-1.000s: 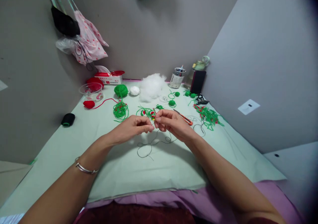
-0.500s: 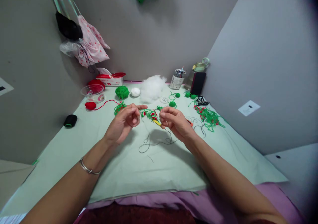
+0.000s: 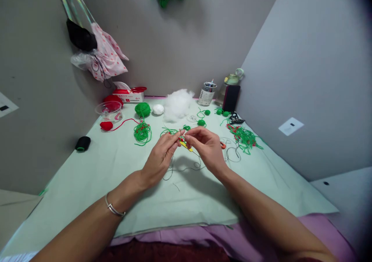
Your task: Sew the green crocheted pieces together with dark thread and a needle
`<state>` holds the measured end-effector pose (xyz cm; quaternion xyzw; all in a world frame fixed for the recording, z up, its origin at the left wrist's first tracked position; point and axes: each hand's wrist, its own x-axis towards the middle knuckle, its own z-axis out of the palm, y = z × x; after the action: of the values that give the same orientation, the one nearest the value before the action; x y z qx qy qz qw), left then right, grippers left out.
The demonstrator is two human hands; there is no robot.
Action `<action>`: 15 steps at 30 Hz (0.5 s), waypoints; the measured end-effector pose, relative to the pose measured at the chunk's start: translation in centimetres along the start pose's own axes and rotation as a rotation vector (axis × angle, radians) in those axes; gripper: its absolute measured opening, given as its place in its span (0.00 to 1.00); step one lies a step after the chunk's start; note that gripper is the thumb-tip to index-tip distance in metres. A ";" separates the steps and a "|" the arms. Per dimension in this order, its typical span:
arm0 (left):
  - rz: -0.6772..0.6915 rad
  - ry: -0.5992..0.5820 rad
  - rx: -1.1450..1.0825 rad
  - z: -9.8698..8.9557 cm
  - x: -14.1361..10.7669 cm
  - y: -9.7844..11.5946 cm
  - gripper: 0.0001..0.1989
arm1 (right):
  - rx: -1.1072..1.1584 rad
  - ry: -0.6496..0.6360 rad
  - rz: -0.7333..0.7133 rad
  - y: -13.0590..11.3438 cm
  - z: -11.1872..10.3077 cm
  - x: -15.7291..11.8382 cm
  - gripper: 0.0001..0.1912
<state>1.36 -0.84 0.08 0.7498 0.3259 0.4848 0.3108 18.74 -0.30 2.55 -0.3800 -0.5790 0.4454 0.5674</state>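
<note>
My left hand (image 3: 161, 155) and my right hand (image 3: 207, 147) meet above the middle of the table, fingertips almost touching. Both are closed in a pinch on something thin and pale that is too small to name. Just beneath the fingertips lies a yellow-handled tool with a thin metal shaft (image 3: 186, 147), looking like a crochet hook. A small tangle of green yarn (image 3: 169, 131) with red and white bits sits behind my fingers, partly covered by them. Dark thread (image 3: 188, 169) loops over the table under my hands.
Behind are a green yarn ball (image 3: 142, 109), white stuffing (image 3: 178, 105), a jar of pens (image 3: 207, 94) and a phone (image 3: 231, 98). Tangled green and red yarn (image 3: 245, 140) lies right; a black spool (image 3: 83, 143) and red heart-like piece (image 3: 106, 126) lie left.
My left hand has moved right and turned over, its outstretched index finger now folded into a pinch. My fingertips have come together; my right hand stays nearly in place.
</note>
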 end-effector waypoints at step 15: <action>0.239 0.008 0.243 0.2 -0.2 -0.8 0.26 | -0.308 -0.108 -0.101 -0.3 0.0 -0.9 0.10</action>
<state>1.33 -0.57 -0.68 0.8132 0.2918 0.4785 0.1566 18.81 -1.30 2.57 -0.4085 -0.6883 0.3422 0.4922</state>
